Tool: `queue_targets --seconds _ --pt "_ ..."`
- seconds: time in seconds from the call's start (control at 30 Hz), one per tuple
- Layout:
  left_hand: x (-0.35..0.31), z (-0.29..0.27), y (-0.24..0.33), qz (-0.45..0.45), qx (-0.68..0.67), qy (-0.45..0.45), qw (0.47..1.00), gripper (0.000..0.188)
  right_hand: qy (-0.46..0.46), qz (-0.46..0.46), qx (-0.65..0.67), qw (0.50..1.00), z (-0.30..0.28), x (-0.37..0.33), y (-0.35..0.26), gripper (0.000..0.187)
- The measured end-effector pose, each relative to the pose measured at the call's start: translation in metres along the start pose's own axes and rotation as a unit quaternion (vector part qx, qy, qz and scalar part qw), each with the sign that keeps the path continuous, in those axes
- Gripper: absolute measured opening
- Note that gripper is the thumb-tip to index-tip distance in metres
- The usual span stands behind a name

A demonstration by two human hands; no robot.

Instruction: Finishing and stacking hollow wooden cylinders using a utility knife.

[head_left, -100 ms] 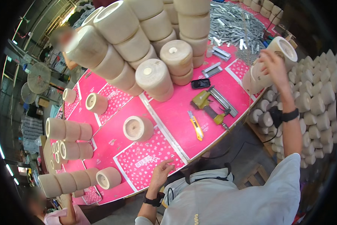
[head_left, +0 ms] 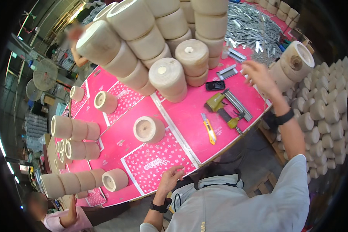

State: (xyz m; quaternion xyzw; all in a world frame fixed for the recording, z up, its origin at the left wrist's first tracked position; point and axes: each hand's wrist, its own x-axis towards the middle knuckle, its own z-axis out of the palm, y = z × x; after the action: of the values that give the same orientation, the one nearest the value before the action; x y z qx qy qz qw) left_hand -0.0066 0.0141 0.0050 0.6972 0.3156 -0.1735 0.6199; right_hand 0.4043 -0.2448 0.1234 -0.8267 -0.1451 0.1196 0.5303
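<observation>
My right hand (head_left: 259,79) is raised over the right end of the pink table (head_left: 185,112), fingers apart and holding nothing. It partly covers a stack of pale wooden cylinders (head_left: 296,60). My left hand (head_left: 170,180) hovers at the table's front edge beside a patterned pink sheet (head_left: 158,164), fingers extended, nothing in it. Between the hands lie an olive-green air stapler (head_left: 220,109), a yellow utility knife (head_left: 209,130) and a small black object (head_left: 215,85) whose kind I cannot make out. One wooden cylinder (head_left: 147,130) stands alone beyond the sheet.
Tall stacks of wooden cylinders (head_left: 139,33) fill the table's far side. Behind lies a heap of metal strips (head_left: 251,29). More cylinders (head_left: 321,116) are piled at the right, below table height. A person in pink (head_left: 65,218) is at lower left; another (head_left: 79,54) stands beyond the stacks.
My right hand has moved left, from in front of the right-hand stack to over the table. The whole view has shifted slightly; my left hand stays by the table edge.
</observation>
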Motion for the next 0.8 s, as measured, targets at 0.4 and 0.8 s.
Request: queue_targets --seconds 0.4,0.8 --pt "-0.012 -0.096 0.043 0.085 -0.053 0.100 0.990 0.047 -0.030 0.091 0.119 0.988 0.251 0.049 -0.011 0.100" --pt "0.197 -0.129 0.198 0.213 -0.119 0.077 0.967 0.072 -0.016 0.000 0.212 0.977 0.260 0.055 0.007 0.084"
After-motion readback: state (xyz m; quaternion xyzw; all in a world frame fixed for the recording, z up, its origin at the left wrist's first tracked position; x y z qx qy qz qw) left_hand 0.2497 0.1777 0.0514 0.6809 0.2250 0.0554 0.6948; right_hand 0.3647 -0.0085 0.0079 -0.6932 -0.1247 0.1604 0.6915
